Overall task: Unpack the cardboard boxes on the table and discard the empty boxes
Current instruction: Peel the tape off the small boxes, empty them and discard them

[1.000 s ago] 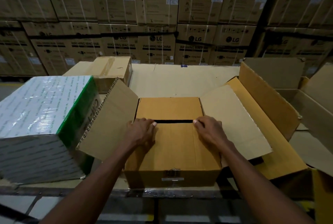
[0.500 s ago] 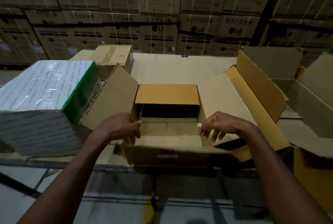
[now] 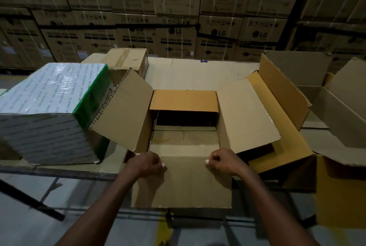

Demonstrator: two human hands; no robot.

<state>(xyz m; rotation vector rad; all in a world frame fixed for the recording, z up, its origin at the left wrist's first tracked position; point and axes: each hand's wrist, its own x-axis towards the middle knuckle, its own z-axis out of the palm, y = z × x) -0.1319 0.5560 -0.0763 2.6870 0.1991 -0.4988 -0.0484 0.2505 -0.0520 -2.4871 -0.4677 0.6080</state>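
The open brown cardboard box point(image 3: 186, 127) is sitting at the bench's point(image 3: 196, 73) near edge, at 6 o'clock of the view, with all 4 flaps spread. The left hand point(image 3: 146, 163) and the right hand point(image 3: 223, 161) are each curling around and gripping the near flap point(image 3: 182, 182), folding it down toward the person, likely to clear the mouth for reaching in. Inside, pale packed contents are showing low in the box; what they are is unclear. At 9 o'clock a white and green film-wrapped carton point(image 3: 45, 111) is touching the left flap point(image 3: 122, 111), crowding that side. At 3 o'clock, 2 other opened cardboard boxes point(image 3: 324, 107) are overlapping the right flap point(image 3: 247, 115). A small taped cardboard box point(image 3: 126, 61) is sitting at 11 o'clock.
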